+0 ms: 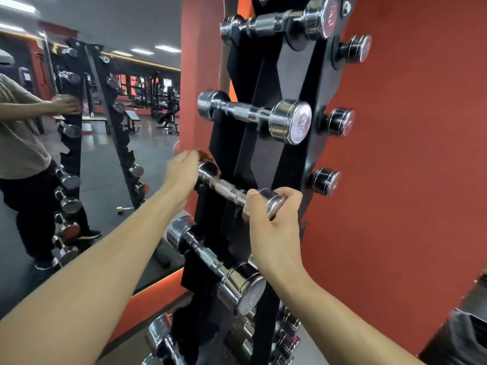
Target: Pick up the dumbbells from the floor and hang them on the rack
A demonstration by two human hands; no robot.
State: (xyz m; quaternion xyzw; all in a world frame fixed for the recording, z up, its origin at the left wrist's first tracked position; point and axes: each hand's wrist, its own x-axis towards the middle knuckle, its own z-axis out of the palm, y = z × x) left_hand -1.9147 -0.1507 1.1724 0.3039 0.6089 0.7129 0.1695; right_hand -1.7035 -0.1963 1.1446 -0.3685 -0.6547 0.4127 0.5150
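A small chrome dumbbell point(226, 187) lies across a middle level of the black upright rack point(263, 159). My right hand point(274, 214) is closed around its near head. My left hand point(183, 169) cups its far head, with the fingers curled over it. Other chrome dumbbells rest on the rack: one at the top point(276, 22), one above my hands point(253, 114), a larger one below them point(218, 262). More lie lower down point(160, 338), partly hidden by my left forearm.
A red wall point(408, 154) stands right behind the rack. A big mirror point(92, 127) on the left reflects the rack, the gym and a person. In the reflection a small dumbbell point(123, 208) lies on the floor. Grey floor shows at the bottom.
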